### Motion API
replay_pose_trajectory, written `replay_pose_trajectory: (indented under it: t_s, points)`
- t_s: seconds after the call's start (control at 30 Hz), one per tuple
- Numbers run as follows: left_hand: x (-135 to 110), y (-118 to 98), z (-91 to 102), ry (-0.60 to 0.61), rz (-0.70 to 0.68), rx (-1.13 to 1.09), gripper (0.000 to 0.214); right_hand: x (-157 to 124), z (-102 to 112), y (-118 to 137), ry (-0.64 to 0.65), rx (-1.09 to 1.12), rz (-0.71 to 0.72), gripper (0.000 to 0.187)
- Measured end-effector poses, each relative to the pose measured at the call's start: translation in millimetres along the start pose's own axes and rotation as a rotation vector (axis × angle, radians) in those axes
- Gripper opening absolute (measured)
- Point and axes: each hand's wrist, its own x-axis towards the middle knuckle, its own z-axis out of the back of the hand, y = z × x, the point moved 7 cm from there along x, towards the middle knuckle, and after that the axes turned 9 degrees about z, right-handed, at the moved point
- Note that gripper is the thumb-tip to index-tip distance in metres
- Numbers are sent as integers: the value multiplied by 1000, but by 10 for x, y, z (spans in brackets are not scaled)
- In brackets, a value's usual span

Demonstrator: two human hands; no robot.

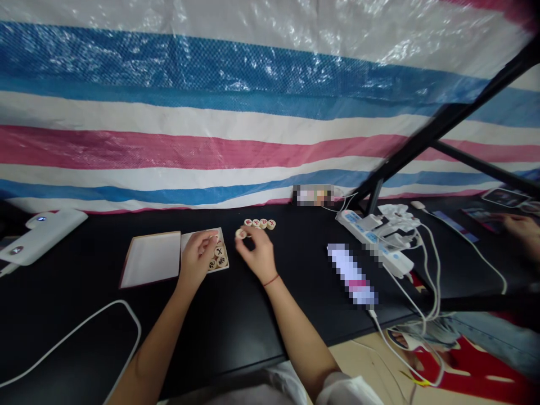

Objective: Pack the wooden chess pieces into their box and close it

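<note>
My right hand [258, 254] pinches a round wooden Chinese chess piece [240, 233] between thumb and fingers, just in front of a short row of pieces with red characters [264, 223] on the black table. Over an open white box [225, 262], my left hand [198, 253] is closed, with a red-marked Chinese chess piece [217, 239] at its fingertips. Several pieces with black characters [221, 261] lie in the box beside that hand. The left part of the box is covered by my fingers. Left of it lies the box lid [152, 260], its white inside facing up.
A white power bank [50, 236] stands at far left, with a white cable [122, 304] nearby. To the right are a lit phone [352, 274] on a cable and a crowded power strip [375, 242]. Another person's hand [523, 230] is at far right. A striped sheet [211, 112] hangs behind.
</note>
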Motion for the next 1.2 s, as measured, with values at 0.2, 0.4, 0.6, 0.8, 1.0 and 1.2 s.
replay_pose_trajectory:
  t_s: [0.2,0.4,0.6,0.8,1.0,1.2]
  points:
    - [63,134,44,-26,143,-169,43,-56,448,-659,-20,-281,-292,21]
    - [6,196,-83,97,271,-190,45,-171,304,-822,195,-352,-343,6]
    - [-18,152,-131,140,228,-116,48,15,267,-292,107,-128,-114,20]
    - [-81,81,-244,239,134,-64,44,2,-78,298,280,178,157,25]
    - [-82,129,-283,254,177,-116,45,-28,-101,382,208,140,239,24]
    - [-99,63,-236,236,187,-120,44,18,79,157,91,35,143,18]
